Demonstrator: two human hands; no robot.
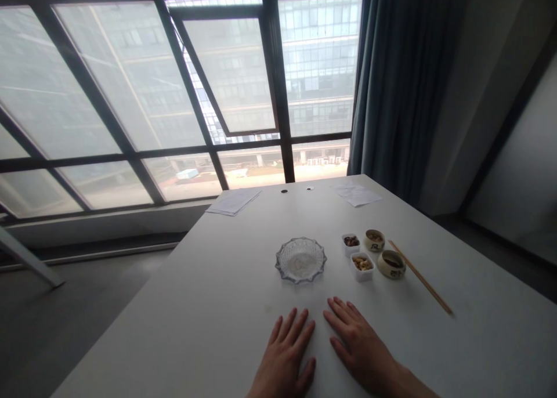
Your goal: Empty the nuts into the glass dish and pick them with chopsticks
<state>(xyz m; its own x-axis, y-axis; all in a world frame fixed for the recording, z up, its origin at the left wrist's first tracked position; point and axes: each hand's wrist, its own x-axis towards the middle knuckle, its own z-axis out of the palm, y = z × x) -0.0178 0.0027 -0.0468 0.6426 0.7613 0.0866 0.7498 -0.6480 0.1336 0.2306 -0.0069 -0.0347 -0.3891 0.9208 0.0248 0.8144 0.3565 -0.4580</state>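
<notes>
My left hand (288,348) lies flat on the white table (209,305), fingers stretched out and holding nothing. Beside it my right hand (354,337) also rests palm down, its fingers straight and slightly apart. Just beyond both hands stands a clear glass bowl (301,260) with a scalloped rim. To its right are two small white plastic containers, one with dark reddish pieces (351,242) and one with tan pieces (362,263). Next to these sit two beige cups with dark characters, the farther cup (374,246) and the nearer cup (392,271). Chopsticks (421,277) lie at their right.
Paper sheets lie at the table's far left (234,202) and far right (357,194). Two cable holes mark the far edge. Behind the table are large windows, one pane (230,73) tilted open, and a dark blue curtain (400,96).
</notes>
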